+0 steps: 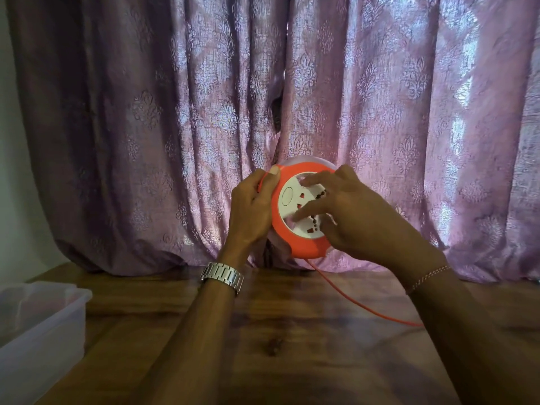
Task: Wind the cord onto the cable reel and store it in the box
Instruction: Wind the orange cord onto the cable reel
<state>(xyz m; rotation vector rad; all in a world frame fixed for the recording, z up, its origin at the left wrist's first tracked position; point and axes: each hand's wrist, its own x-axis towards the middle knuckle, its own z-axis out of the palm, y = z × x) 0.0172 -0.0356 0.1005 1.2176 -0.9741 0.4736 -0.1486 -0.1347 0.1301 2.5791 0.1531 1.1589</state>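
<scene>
An orange cable reel [295, 244] with a white socket face is held up above the wooden table [263, 331], its face turned towards me. My left hand [252, 209] grips its left rim, thumb on the orange edge. My right hand [347, 209] lies across the white face with its fingers spread on the sockets. An orange cord [359, 302] hangs from the reel's bottom and runs right across the table until my right forearm hides it. A translucent plastic box [38, 325] stands open at the table's left edge.
A purple patterned curtain [175, 127] hangs right behind the reel and reaches down to the table's back edge. A pale wall shows at the far left.
</scene>
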